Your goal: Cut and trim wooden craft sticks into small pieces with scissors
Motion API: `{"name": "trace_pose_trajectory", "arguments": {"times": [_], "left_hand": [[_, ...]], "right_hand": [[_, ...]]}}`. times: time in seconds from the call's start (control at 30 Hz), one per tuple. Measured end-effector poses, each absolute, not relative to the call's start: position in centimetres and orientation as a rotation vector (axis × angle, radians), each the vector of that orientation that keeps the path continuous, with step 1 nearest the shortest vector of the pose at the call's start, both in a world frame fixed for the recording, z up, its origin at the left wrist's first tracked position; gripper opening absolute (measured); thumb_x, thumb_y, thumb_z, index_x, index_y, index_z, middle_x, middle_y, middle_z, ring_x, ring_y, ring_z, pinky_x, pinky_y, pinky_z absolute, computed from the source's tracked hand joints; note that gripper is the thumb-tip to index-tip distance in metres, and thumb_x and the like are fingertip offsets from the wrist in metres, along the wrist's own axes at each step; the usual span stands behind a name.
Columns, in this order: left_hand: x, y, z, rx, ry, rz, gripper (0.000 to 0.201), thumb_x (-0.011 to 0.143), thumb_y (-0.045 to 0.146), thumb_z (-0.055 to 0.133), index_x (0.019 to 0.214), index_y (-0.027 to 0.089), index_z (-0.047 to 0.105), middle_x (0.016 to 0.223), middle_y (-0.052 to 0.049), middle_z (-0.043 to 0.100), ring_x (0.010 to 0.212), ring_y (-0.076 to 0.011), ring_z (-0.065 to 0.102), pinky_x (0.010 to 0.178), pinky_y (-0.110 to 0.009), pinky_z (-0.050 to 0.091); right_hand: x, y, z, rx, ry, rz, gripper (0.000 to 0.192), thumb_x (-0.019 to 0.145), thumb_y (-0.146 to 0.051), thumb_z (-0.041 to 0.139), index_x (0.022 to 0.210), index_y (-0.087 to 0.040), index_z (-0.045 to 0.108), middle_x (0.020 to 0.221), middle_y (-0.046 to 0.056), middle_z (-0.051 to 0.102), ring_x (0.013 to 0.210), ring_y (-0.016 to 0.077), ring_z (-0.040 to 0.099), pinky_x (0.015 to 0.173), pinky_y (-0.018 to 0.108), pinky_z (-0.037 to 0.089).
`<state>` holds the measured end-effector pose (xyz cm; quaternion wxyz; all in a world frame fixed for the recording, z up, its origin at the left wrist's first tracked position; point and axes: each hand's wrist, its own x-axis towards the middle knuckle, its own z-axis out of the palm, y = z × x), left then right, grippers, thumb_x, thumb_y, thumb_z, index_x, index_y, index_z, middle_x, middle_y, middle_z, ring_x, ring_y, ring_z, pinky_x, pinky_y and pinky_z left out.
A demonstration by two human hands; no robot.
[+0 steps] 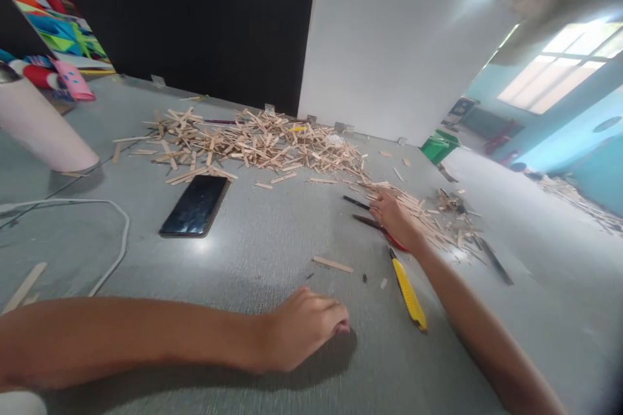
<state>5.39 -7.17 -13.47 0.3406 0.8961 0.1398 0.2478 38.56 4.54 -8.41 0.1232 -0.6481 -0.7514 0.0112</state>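
Observation:
My left hand (pixel 311 325) is low over the grey tabletop with its fingers curled in; whatever they may hold is hidden. Farther off to the right, my right hand (pixel 390 215) reaches down at the edge of a heap of thin wooden craft sticks (pixel 423 220), fingers bent and their tips partly hidden. A slim black pen-like rod (pixel 355 201) lies against its fingers. Scissors with red handles (pixel 368 222) lie partly under this hand. Nearer me is a yellow utility knife (pixel 409 292). One loose craft stick (pixel 333 264) lies between the hands.
A large pile of craft sticks (pixel 263 142) spreads along the back, before black and white upright panels (pixel 389 45). A smartphone (pixel 195 206) lies left of centre. At left are a pale tumbler (pixel 46 123) and a white cable (pixel 125 233). A flat metal blade (pixel 496 261) lies far right.

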Motion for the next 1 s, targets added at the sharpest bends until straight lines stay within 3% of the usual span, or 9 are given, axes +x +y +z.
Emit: {"name": "trace_pose_trajectory", "arguments": {"times": [0.2, 0.3, 0.37, 0.47, 0.6, 0.77, 0.9, 1.0], "left_hand": [[5.5, -7.6, -12.4, 1.832, 0.486, 0.643, 0.025, 0.107, 0.036, 0.061, 0.090, 0.019, 0.065, 0.080, -0.004, 0.072, 0.067, -0.0158, 0.064, 0.063, -0.026, 0.042], [5.8, -7.2, -11.7, 1.532, 0.518, 0.591, 0.031, 0.112, 0.045, 0.050, 0.094, 0.021, 0.054, 0.085, -0.002, 0.068, 0.052, -0.0104, 0.054, 0.051, -0.024, 0.038], [6.1, -6.4, -11.4, 1.355, 0.531, 0.579, 0.033, 0.113, 0.049, 0.041, 0.096, 0.022, 0.048, 0.088, -0.001, 0.063, 0.047, -0.0070, 0.047, 0.047, -0.023, 0.035], [6.3, -5.1, -11.4, 1.164, 0.551, 0.604, 0.033, 0.113, 0.052, 0.038, 0.099, 0.023, 0.043, 0.089, 0.001, 0.058, 0.048, -0.0050, 0.043, 0.046, -0.020, 0.032], [6.2, -4.4, -11.7, 1.004, 0.536, 0.614, 0.033, 0.110, 0.057, 0.045, 0.104, 0.024, 0.041, 0.095, 0.001, 0.060, 0.049, -0.0042, 0.045, 0.045, -0.019, 0.028], [5.9, -4.8, -11.8, 0.917, 0.490, 0.598, 0.038, 0.109, 0.058, 0.053, 0.104, 0.022, 0.045, 0.093, 0.000, 0.063, 0.048, -0.0032, 0.048, 0.043, -0.018, 0.027], [5.9, -4.9, -11.7, 0.887, 0.455, 0.625, 0.038, 0.110, 0.059, 0.051, 0.108, 0.022, 0.045, 0.095, -0.002, 0.066, 0.056, -0.0086, 0.060, 0.046, -0.020, 0.040], [5.9, -4.8, -11.6, 0.914, 0.418, 0.686, 0.035, 0.113, 0.055, 0.048, 0.119, 0.020, 0.045, 0.107, -0.009, 0.069, 0.075, -0.0172, 0.074, 0.062, -0.029, 0.059]], "right_hand": [[37.7, 4.3, -8.2, -1.879, -2.036, 0.036, 0.033, 0.106, -0.036, 0.071, 0.135, -0.020, 0.068, 0.138, 0.011, 0.070, 0.114, 0.0278, 0.072, 0.096, 0.049, 0.063], [35.2, 2.9, -8.6, -1.822, -1.879, 0.055, 0.032, 0.106, -0.036, 0.071, 0.132, -0.018, 0.069, 0.130, 0.010, 0.072, 0.106, 0.0257, 0.074, 0.090, 0.046, 0.065], [32.8, 1.1, -9.2, -1.752, -1.809, 0.103, 0.027, 0.107, -0.037, 0.070, 0.125, -0.017, 0.070, 0.115, 0.007, 0.075, 0.090, 0.0207, 0.074, 0.078, 0.038, 0.066], [29.6, -2.2, -9.9, -1.622, -1.758, 0.150, 0.016, 0.108, -0.033, 0.064, 0.105, -0.017, 0.066, 0.082, -0.002, 0.068, 0.062, 0.0135, 0.063, 0.057, 0.026, 0.055], [28.1, -5.1, -9.6, -1.479, -1.791, 0.176, 0.014, 0.097, -0.029, 0.062, 0.086, -0.027, 0.054, 0.069, -0.003, 0.061, 0.056, 0.0151, 0.056, 0.054, 0.027, 0.049], [28.7, -5.7, -9.6, -1.453, -1.881, 0.232, 0.004, 0.098, -0.026, 0.061, 0.094, -0.028, 0.059, 0.073, 0.000, 0.067, 0.059, 0.0171, 0.059, 0.059, 0.030, 0.051], [28.7, -5.7, -9.8, -1.445, -1.944, 0.262, 0.009, 0.101, -0.024, 0.058, 0.107, -0.027, 0.064, 0.080, 0.002, 0.071, 0.066, 0.0181, 0.063, 0.066, 0.031, 0.053], [28.6, -5.7, -9.7, -1.435, -1.975, 0.277, 0.011, 0.101, -0.022, 0.056, 0.107, -0.026, 0.065, 0.078, 0.000, 0.069, 0.064, 0.0163, 0.060, 0.065, 0.029, 0.051]]}}
